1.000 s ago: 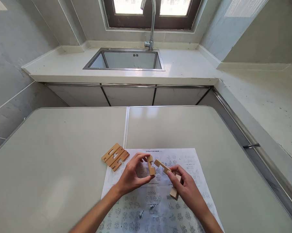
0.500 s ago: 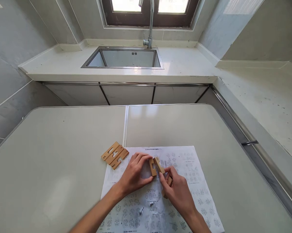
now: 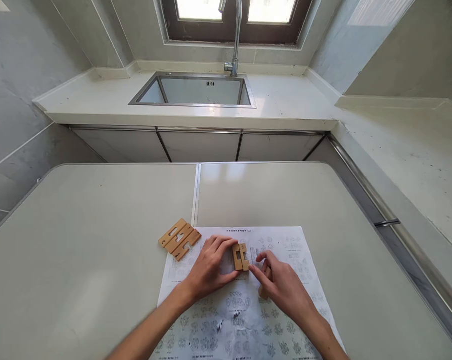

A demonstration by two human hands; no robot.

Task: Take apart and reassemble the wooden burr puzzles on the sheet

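My left hand (image 3: 209, 262) spans a small notched wooden puzzle piece (image 3: 236, 259), fingertips at its far end and thumb at its near end. Flush along its right side lies a second notched wooden puzzle piece (image 3: 244, 265). My right hand (image 3: 284, 285) has its index fingertip at the near right corner of that second piece. Another wooden piece (image 3: 264, 291) is held in the curled fingers of this hand, mostly hidden. Left of the hands, several flat wooden puzzle pieces (image 3: 179, 239) with cut-outs and dark numbers lie side by side.
A printed paper sheet (image 3: 244, 320) with rows of small diagrams and torn spots lies under the hands. It rests on a pale table (image 3: 98, 260) with a seam. Beyond stand a counter (image 3: 286, 100), a sink (image 3: 195, 105) and a tap (image 3: 236, 45).
The second piece, slanted in my right fingers before, now lies flush beside the piece at my left hand. My right hand has released it and moved slightly right, keeping the other piece.
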